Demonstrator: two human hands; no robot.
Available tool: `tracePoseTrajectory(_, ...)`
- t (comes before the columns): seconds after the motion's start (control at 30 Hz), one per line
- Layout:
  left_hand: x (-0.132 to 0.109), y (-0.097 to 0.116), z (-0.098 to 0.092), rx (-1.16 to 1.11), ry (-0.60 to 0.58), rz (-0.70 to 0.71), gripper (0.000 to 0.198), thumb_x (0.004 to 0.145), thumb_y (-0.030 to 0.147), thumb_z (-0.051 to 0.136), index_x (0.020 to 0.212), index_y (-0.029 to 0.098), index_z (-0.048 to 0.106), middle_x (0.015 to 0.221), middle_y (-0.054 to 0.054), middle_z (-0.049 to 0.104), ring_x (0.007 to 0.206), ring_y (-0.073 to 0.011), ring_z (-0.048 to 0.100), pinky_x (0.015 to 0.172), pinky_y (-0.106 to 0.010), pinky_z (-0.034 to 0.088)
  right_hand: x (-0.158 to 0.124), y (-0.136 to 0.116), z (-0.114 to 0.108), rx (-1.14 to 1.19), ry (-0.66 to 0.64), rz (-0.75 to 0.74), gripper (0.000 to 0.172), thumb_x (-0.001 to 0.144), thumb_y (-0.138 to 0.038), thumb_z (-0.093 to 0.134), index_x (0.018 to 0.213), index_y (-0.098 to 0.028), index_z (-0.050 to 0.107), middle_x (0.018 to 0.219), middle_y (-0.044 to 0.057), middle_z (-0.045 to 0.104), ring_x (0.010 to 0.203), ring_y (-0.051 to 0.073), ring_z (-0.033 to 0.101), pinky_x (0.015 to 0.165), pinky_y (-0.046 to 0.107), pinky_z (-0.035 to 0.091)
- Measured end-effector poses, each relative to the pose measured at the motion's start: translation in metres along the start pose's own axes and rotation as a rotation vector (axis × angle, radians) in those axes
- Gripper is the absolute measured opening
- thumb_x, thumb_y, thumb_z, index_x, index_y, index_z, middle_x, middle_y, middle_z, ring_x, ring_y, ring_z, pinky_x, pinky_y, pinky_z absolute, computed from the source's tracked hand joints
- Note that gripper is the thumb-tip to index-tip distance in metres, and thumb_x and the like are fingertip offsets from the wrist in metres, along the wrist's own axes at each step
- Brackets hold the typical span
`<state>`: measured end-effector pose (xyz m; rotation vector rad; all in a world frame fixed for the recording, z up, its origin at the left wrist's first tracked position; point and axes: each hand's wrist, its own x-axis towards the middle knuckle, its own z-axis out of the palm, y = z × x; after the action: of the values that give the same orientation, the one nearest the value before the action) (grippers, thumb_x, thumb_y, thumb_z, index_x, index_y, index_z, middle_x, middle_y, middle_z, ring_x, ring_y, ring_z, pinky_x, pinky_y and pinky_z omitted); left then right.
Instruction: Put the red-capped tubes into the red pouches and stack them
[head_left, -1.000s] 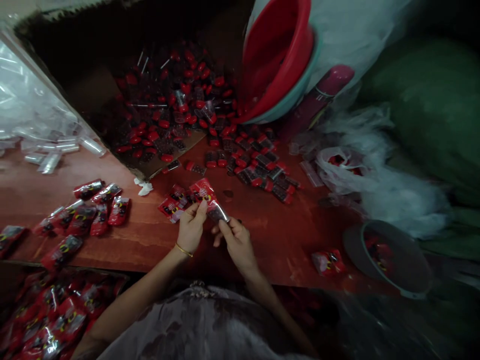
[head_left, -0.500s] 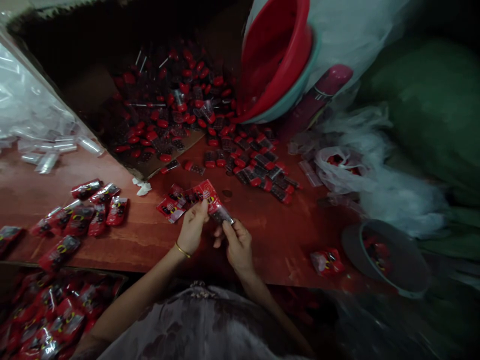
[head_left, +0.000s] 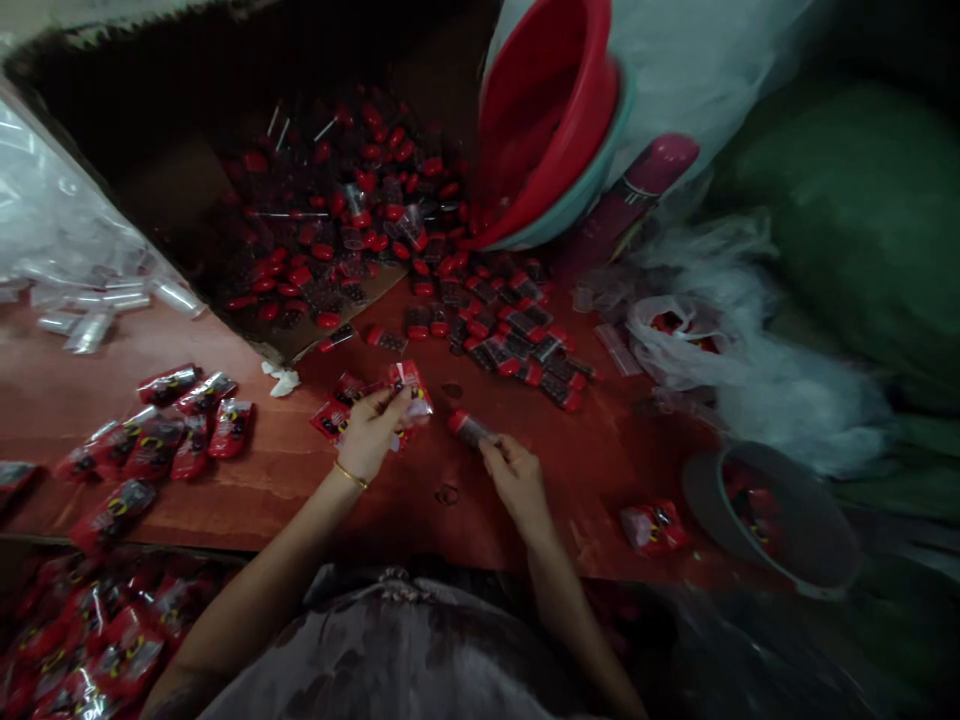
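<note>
My left hand (head_left: 369, 432), with a gold bangle at its wrist, is closed on a red printed plastic packet (head_left: 417, 388), pinched between thumb and fingers. Beneath that hand lie several similar red packets (head_left: 327, 421), partly covered by it. To the right, my right hand (head_left: 517, 484) grips the near end of a small clear tube with a red cap (head_left: 469, 429). The capped end points away from me and to the left. A gap separates the tube from the packet. Dark contents show faintly through the tube wall.
A cardboard box (head_left: 97, 150) on its side spills many red-capped tubes (head_left: 517, 340) onto the red table (head_left: 300, 500). Filled packets (head_left: 154, 440) lie at left, with more in a box below. Red and teal basins (head_left: 551, 130), a thermos (head_left: 637, 195) and a grey basket (head_left: 780, 530) stand right.
My hands have moved apart. Half a second ago both were at the packet and tube together; now the left keeps a packet while the right holds the tube further right.
</note>
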<state>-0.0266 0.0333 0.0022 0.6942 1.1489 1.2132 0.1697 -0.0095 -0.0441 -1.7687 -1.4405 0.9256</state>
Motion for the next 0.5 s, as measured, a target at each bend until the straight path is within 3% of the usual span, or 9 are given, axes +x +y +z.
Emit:
tracePoseTrajectory(0.13, -0.01, -0.008, -0.005, 0.581, -0.188, 0.142, 0.035, 0.076, 0.045, 0.054, 0.056, 0.016, 0.053, 0.05, 0.004, 0.047, 0.05, -0.0094, 0.045, 0.051, -0.023, 0.032, 0.008, -0.006, -0.017, -0.445, 0.135, 0.066, 0.038, 0.081, -0.044, 0.047, 0.102, -0.014, 0.059, 0.071, 0.007, 0.063, 0.062, 0.02, 0.059, 0.053, 0.028, 0.039)
tracePoseTrajectory(0.2, -0.017, -0.007, -0.006, 0.889, -0.33, 0.222, 0.036, 0.081, 0.04, 0.048, 0.053, 0.017, 0.048, 0.047, 0.005, 0.039, 0.047, -0.0087, 0.037, 0.049, -0.023, 0.025, 0.002, -0.017, -0.021, -0.446, 0.156, -0.056, 0.049, 0.083, -0.044, 0.045, 0.122, -0.013, 0.048, 0.09, 0.012, 0.064, 0.071, 0.021, 0.06, 0.059, 0.03, 0.044)
tracePoseTrajectory(0.27, -0.024, -0.005, -0.005, 1.095, -0.519, 0.266, 0.032, 0.083, 0.034, 0.045, 0.056, 0.017, 0.05, 0.048, 0.005, 0.04, 0.046, -0.0092, 0.035, 0.049, -0.024, 0.022, -0.005, -0.028, -0.019, -0.3, 0.034, -0.282, 0.053, 0.083, -0.043, 0.048, 0.129, -0.017, 0.041, 0.108, 0.012, 0.06, 0.08, 0.02, 0.06, 0.066, 0.03, 0.047)
tracePoseTrajectory(0.37, -0.029, -0.001, -0.004, 1.189, -0.708, 0.29, 0.027, 0.084, 0.03, 0.042, 0.064, 0.018, 0.056, 0.053, 0.002, 0.049, 0.049, -0.0103, 0.04, 0.051, -0.024, 0.024, -0.015, -0.038, -0.012, -0.107, -0.125, -0.462, 0.029, 0.085, -0.035, 0.051, 0.108, -0.021, 0.058, 0.096, 0.006, 0.065, 0.08, 0.016, 0.06, 0.072, 0.028, 0.047)
tracePoseTrajectory(0.4, -0.03, -0.001, -0.005, 1.177, -0.713, 0.288, 0.028, 0.085, 0.03, 0.042, 0.066, 0.018, 0.058, 0.055, 0.002, 0.052, 0.05, -0.0106, 0.042, 0.051, -0.024, 0.026, -0.017, -0.039, -0.008, -0.074, -0.121, -0.455, 0.02, 0.085, -0.033, 0.05, 0.095, -0.021, 0.062, 0.086, 0.003, 0.066, 0.076, 0.015, 0.06, 0.071, 0.026, 0.047)
tracePoseTrajectory(0.5, -0.028, -0.006, -0.01, 1.0, -0.577, 0.236, 0.028, 0.084, 0.036, 0.044, 0.073, 0.018, 0.063, 0.063, 0.0, 0.06, 0.057, -0.0116, 0.05, 0.056, -0.023, 0.033, -0.021, -0.037, 0.003, 0.009, -0.016, -0.343, 0.022, 0.086, -0.03, 0.049, 0.073, -0.019, 0.062, 0.066, -0.001, 0.063, 0.061, 0.012, 0.058, 0.06, 0.022, 0.046)
